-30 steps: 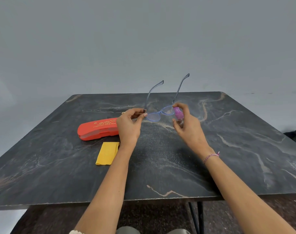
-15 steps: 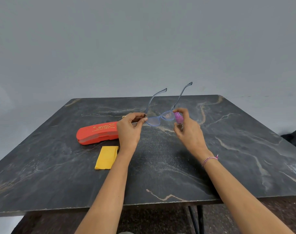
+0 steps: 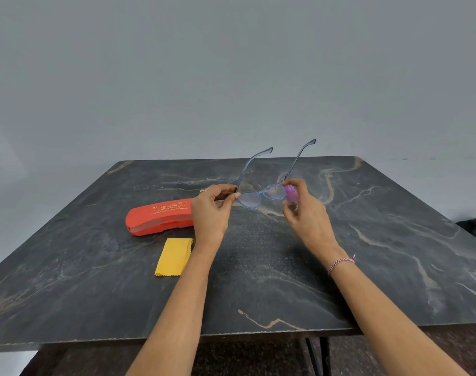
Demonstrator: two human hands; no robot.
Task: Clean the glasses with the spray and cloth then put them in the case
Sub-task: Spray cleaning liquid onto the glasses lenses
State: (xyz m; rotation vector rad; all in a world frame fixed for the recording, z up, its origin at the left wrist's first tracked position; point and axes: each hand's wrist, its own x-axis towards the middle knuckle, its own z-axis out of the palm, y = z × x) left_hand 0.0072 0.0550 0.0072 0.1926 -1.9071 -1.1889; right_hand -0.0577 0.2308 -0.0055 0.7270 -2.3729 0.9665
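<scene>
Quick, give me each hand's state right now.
Left hand: pinches the glasses at the frame's left end, held above the table.
Right hand: grips the small pink spray bottle right beside the right lens.

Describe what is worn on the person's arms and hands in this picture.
Both forearms are bare, with no sleeves in view. The right hand has a thin pink-and-white braided thread bracelet around its wrist, with a small pink tail sticking out. The left hand wears a small gold-coloured ring on one finger. No gloves or watch show.
</scene>
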